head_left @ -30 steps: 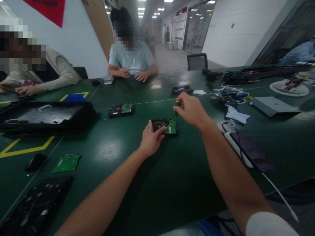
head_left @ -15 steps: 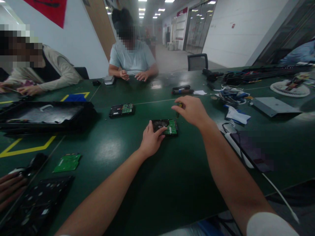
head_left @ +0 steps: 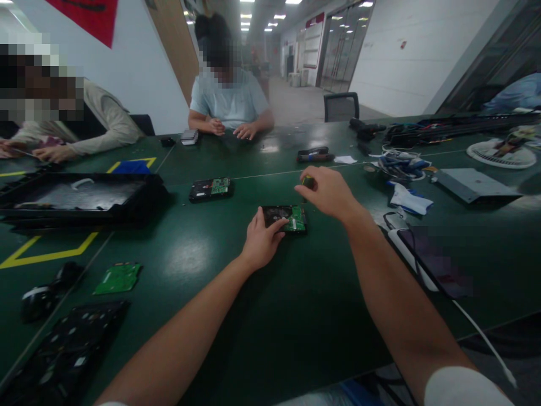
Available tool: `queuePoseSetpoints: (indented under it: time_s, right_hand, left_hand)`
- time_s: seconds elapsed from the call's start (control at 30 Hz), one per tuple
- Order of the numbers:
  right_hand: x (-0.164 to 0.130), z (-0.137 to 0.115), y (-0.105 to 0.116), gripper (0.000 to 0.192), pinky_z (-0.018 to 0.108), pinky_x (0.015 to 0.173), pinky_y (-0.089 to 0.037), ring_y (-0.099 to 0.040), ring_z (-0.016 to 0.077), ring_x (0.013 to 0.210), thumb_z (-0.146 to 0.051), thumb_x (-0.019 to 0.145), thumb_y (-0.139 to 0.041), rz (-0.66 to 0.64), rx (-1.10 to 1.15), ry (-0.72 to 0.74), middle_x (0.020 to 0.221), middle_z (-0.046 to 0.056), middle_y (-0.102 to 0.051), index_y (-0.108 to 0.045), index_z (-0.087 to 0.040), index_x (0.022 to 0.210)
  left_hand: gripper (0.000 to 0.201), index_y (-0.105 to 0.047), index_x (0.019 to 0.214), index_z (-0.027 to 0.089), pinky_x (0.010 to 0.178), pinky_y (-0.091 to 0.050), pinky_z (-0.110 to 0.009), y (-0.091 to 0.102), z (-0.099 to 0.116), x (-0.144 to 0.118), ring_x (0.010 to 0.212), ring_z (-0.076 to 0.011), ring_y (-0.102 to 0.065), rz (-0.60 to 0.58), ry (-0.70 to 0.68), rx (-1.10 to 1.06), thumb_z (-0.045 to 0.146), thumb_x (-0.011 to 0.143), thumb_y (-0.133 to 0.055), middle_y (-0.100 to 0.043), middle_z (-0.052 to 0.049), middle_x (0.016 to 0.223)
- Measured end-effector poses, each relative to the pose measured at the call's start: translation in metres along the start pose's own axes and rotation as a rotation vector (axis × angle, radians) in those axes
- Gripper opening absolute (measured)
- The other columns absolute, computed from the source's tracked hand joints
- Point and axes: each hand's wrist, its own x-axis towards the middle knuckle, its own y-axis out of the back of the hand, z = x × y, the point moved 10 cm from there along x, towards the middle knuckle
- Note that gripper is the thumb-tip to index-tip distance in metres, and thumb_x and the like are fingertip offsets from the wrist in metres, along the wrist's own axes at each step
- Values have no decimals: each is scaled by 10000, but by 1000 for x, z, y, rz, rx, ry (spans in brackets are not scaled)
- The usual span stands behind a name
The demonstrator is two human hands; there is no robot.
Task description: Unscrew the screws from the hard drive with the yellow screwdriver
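A hard drive [head_left: 298, 219] with a green circuit board on its upper face lies flat on the dark green table. My left hand [head_left: 262, 238] grips its left end and near edge, thumb and fingers spread over the casing. Just beyond its right end, my right hand [head_left: 327, 189] is raised above the table, fingers closed on a short screwdriver [head_left: 308, 181] with a yellow and black handle. Most of the handle is hidden by the fingers, and the tip looks clear of the drive. Another hard drive [head_left: 210, 189] lies farther off to the left.
Left are a green circuit board [head_left: 119, 278], a black panel [head_left: 67, 352], a dark corded object [head_left: 51, 293] and a large black casing [head_left: 80, 197]. Right are a glove [head_left: 409, 198], a metal box [head_left: 477, 185], cables [head_left: 403, 163] and a phone [head_left: 435, 262]. Two people sit across.
Another person's hand at the lower left has gone from view, leaving the dark corded object uncovered. The screwdriver's handle has shifted slightly in my right fingers; my left hand stays on the drive.
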Motion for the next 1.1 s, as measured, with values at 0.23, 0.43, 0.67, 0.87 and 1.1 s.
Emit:
queuePoseSetpoints:
  time_s: [0.23, 0.43, 0.67, 0.87, 1.1]
  right_hand:
    - [-2, 5, 0, 265, 384, 794, -459, -706, 294, 893, -421, 1005, -628, -46, -76, -74, 942, 120, -786, -704, -202, 876]
    - [-1, 7, -4, 180, 379, 874, -480, -727, 280, 967, -365, 990, -655, -20, 57, -39, 1034, 96, -812, -743, -209, 973]
    - [-2, -1, -11, 278, 344, 785, -519, -725, 212, 787, -452, 1043, -572, -101, 304, -43, 976, 63, -804, -719, -219, 1003]
    - [-5, 15, -26, 383, 297, 572, -524, -703, 166, 604, -423, 1084, -404, -237, 655, -233, 959, 72, -792, -710, -194, 1108]
    - [0, 16, 2, 465, 324, 661, -413, -655, 211, 689, -506, 1026, -534, -72, 159, -176, 651, 45, -695, -626, -215, 675]
  left_hand:
    - [454, -629, 1500, 388, 1212, -375, -650, 0, 0, 0, 1577, -476, -308, 11, 0, 2, 317, 1053, -596, -154, -112, 1781]
    - [460, -624, 1504, 390, 1219, -366, -647, 0, -1, -1, 1586, -469, -292, 8, -5, 1, 319, 1050, -602, -151, -107, 1783]
    - [464, -616, 1508, 395, 1222, -363, -652, 1, 0, -1, 1597, -456, -276, 3, -3, 6, 314, 1052, -597, -172, -96, 1782]
    - [460, -622, 1504, 391, 1214, -372, -658, 2, 1, -1, 1586, -450, -299, 4, -4, 3, 314, 1051, -595, -191, -104, 1779]
    - [464, -616, 1509, 397, 1213, -373, -655, 2, 0, 0, 1586, -447, -295, -7, 6, 12, 321, 1052, -595, -206, -96, 1775]
